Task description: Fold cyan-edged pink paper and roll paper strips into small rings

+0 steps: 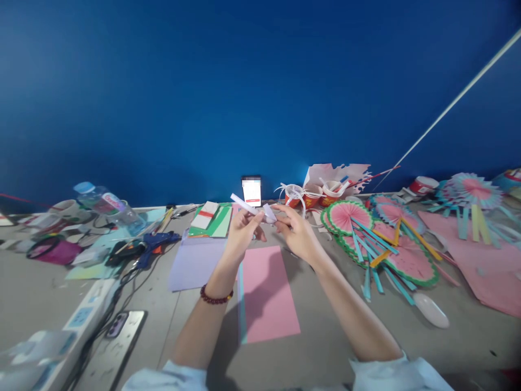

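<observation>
Thin, smooth, matt paper in the pale strip (243, 203), likewise in the pink sheet (271, 290) and the lilac sheets (195, 266). Ridged, pleated paper in the watermelon-patterned fan (350, 217). Clear, glossy plastic in the drink bottle (112, 205); opaque plastic in the blue glue gun (157, 243) and white power strip (84, 315). Shiny back on the smartphone (126, 339). Soft-looking cloth in the sleeve (177, 377). Smooth, matt finish on blue wall (260, 98) and grey tabletop (325, 342).
</observation>
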{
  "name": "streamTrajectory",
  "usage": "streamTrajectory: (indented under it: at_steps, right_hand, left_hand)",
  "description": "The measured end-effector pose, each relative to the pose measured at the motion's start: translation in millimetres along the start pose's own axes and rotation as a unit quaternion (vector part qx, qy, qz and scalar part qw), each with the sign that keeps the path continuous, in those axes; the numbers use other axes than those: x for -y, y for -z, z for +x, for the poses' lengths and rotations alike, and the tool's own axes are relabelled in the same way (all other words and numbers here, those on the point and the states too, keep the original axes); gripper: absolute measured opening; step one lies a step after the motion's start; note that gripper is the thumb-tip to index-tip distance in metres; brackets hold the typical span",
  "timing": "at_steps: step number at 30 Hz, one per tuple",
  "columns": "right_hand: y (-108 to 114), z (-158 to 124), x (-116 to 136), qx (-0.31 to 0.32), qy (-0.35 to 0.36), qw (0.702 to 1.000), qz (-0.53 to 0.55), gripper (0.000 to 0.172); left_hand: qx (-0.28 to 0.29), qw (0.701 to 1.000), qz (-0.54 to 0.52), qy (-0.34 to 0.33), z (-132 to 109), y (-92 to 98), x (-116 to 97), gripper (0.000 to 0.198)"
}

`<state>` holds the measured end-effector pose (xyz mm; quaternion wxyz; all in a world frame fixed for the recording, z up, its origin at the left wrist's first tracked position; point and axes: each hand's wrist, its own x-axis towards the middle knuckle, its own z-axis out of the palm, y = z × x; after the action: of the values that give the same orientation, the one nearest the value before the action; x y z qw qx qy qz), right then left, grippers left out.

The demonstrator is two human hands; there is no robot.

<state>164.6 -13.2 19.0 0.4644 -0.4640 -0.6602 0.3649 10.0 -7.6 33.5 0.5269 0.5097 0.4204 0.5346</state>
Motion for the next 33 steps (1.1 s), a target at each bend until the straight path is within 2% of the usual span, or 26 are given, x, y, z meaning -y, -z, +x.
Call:
streamTrajectory:
  at_steps: [6, 9, 12, 16, 23, 33]
  right_hand:
    - [1.2, 2.2, 0.8, -0.011, -0.019, 0.999, 0.024, 0.034]
    - [0.8, 1.9, 3.0, -0.005, -0.018, 0.999, 0.036, 0.033]
    - [0.3, 1.1, 4.4, -0.004, -0.026, 0.999, 0.032, 0.033]
    - [-0.7, 1.5, 2.4, -0.008, -0.042, 0.999, 0.019, 0.033]
    - [-2.5, 2.1, -3.2, 0.003, 0.003, 1.0, 0.026, 0.034]
    - [-1.3, 0.8, 1.8, -0.022, 0.015, 1.0, -0.011, 0.032]
  left_hand:
    - [0.006, 0.997, 0.064, -0.039, -2.4, -3.1, 2.3, 0.032]
    - [-0.012, 0.993, 0.098, -0.058, -3.3, -5.1, 1.7, 0.027]
    - [-0.038, 0.993, 0.086, -0.065, -2.7, -5.1, -0.2, 0.026]
    - [-0.044, 0.995, 0.071, -0.06, -0.5, -2.6, 0.6, 0.029]
    - [-0.048, 0.995, 0.066, -0.05, -0.7, -1.8, 0.9, 0.032]
    - [-0.055, 0.996, 0.059, -0.044, -1.3, -3.1, 1.3, 0.033]
